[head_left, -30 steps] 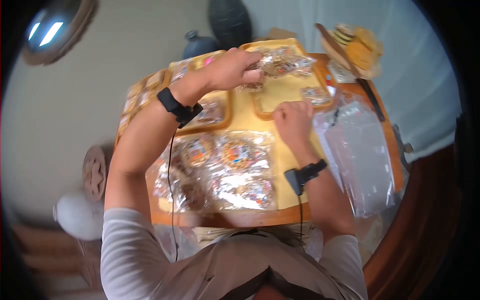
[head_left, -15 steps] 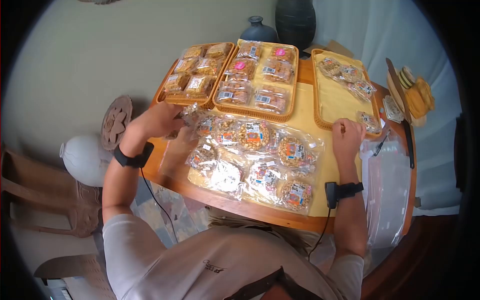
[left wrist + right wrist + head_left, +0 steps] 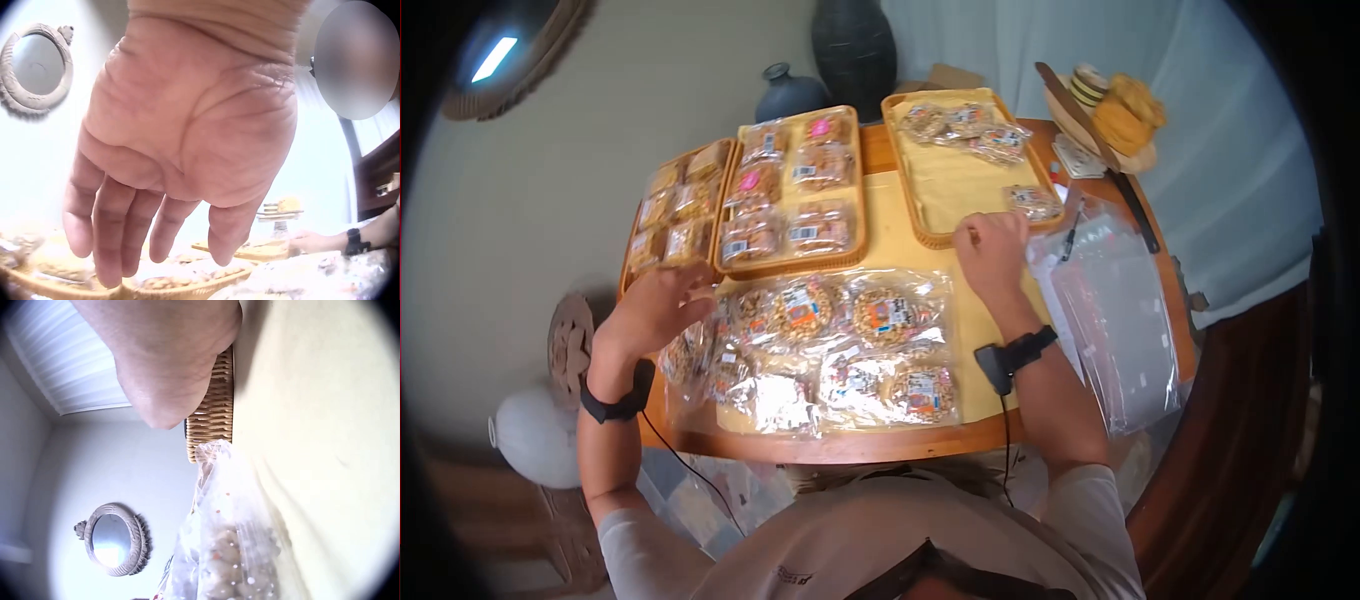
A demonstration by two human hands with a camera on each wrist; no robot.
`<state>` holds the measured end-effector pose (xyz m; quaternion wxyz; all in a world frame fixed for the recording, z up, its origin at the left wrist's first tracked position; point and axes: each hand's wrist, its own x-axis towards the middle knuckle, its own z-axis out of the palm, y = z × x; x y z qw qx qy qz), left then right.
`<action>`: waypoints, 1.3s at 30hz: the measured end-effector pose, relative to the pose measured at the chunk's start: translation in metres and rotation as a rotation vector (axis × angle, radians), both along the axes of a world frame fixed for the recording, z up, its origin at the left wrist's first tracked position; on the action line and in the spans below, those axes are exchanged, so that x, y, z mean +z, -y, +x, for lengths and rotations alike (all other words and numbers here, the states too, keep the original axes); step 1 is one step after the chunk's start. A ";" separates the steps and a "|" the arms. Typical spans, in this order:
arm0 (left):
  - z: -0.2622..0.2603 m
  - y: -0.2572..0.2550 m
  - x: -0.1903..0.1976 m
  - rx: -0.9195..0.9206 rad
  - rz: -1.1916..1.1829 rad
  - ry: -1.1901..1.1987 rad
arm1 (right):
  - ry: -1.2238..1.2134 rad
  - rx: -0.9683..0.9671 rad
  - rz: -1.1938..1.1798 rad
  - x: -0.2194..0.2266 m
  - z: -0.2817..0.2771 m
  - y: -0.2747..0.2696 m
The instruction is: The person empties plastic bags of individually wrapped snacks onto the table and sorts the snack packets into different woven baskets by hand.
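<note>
Over the left end of the clear-wrapped round nut packets hovers my left hand, near a packet at the table's left edge. In the left wrist view that hand shows an empty palm, fingers relaxed and slightly bent. My right hand rests, loosely curled and apparently empty, at the front edge of the right wicker tray. The right wrist view shows only the heel of this hand, beside the wicker wall and a clear-wrapped nut packet; its fingers are hidden there.
Two wicker trays at the back left hold wrapped snacks. Several packets lie in the right tray. Clear plastic bags and a pen lie at the right, near a long knife. Dark vases stand behind.
My left hand has moved from the right tray to the left end of the packets and released the one it was touching. My right hand stays by the tray. The head view has shifted.
</note>
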<state>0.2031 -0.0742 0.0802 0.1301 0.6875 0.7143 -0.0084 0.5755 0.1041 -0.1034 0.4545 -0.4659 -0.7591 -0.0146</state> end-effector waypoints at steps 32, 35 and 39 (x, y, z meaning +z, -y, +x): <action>0.171 -0.384 -0.110 -0.438 0.625 -0.081 | -0.095 0.011 -0.009 -0.002 0.000 -0.003; 0.160 -0.358 -0.071 -0.458 0.550 0.153 | -0.104 0.033 -0.017 -0.004 -0.001 -0.003; 0.146 -0.291 -0.017 -0.549 -0.003 0.653 | -0.098 0.020 -0.007 -0.006 -0.001 -0.004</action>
